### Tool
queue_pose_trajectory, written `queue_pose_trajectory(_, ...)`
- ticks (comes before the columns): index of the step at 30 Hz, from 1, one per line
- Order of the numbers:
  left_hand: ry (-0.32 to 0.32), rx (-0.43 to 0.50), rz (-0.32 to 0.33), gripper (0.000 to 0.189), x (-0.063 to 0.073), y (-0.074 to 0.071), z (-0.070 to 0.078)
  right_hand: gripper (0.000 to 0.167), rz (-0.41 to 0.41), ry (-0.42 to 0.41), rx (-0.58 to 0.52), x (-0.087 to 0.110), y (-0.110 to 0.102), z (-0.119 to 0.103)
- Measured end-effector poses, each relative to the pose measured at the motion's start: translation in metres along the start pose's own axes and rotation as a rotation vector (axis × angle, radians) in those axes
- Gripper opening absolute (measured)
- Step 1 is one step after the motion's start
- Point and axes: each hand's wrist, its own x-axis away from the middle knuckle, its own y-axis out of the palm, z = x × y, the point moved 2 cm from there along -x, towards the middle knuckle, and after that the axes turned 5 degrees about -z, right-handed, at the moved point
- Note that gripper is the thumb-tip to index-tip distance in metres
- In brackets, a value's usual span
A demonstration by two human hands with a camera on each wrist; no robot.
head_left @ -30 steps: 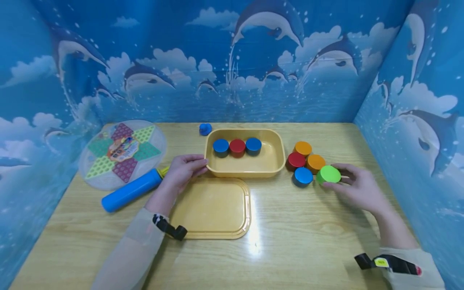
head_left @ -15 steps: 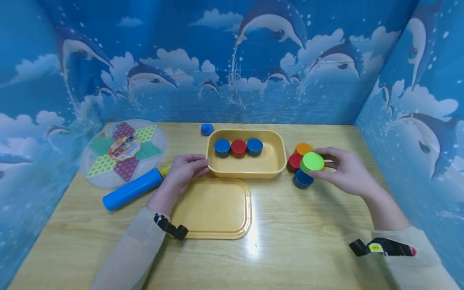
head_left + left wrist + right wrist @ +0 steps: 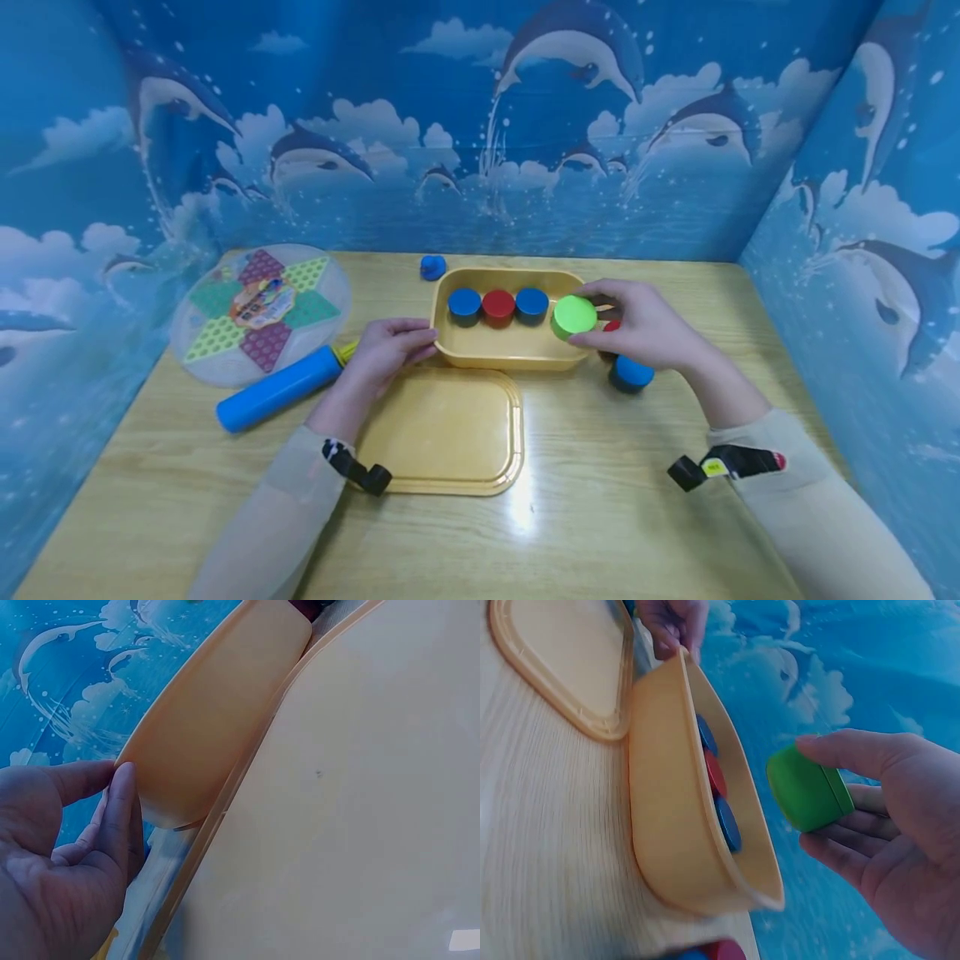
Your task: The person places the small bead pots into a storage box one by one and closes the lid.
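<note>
The right hand [image 3: 637,321] grips a squat, round, bright-green piece [image 3: 573,317], flat-topped and seamed, above the tan tray [image 3: 517,363] whose rim the left hand [image 3: 386,352] pinches

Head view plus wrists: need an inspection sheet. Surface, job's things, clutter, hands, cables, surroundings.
Surface: wood-grain table, glare patch beside the lid.
Job's things: tan container holds left blue piece, middle red piece, right blue piece; green piece held above container; outer red piece and outer blue piece on the table, right; others possibly hidden.
Clutter: game board and blue tube, left; small blue object, far edge.
Hands: left hand pinches the container's left rim; right hand grips green piece.
Cables: nothing seen.
Surroundings: dolphin-print backdrop, behind and at sides.
</note>
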Motion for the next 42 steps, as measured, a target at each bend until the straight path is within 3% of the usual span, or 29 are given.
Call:
queue_pose_trajectory(9, 0.001, 0.002, -0.001, 0.038, -0.001, 0.000, 0.000, 0.059, -0.143, -0.070, -0.062, -0.048, 0.029, -0.015)
queue_pose_trajectory(17, 0.002, -0.010, 0.009, 0.037, -0.001, 0.001, 0.000, 0.059, -0.229, -0.116, 0.043, -0.083, 0.053, -0.023)
queue_pose_trajectory(22, -0.003, 0.001, -0.007, 0.037, -0.001, 0.003, -0.002, 0.062, -0.281, -0.105, 0.065, -0.096, 0.066, -0.025)
queue_pose_trajectory(29, -0.006, -0.017, 0.004, 0.037, 0.001, 0.001, 0.001, 0.062, -0.339, -0.151, 0.065, -0.113, 0.084, -0.025)
queue_pose_trajectory(42, 0.024, 0.023, -0.035, 0.037, 0.002, 0.000, 0.000, 0.049, -0.396, -0.144, 0.076, -0.129, 0.107, -0.018)
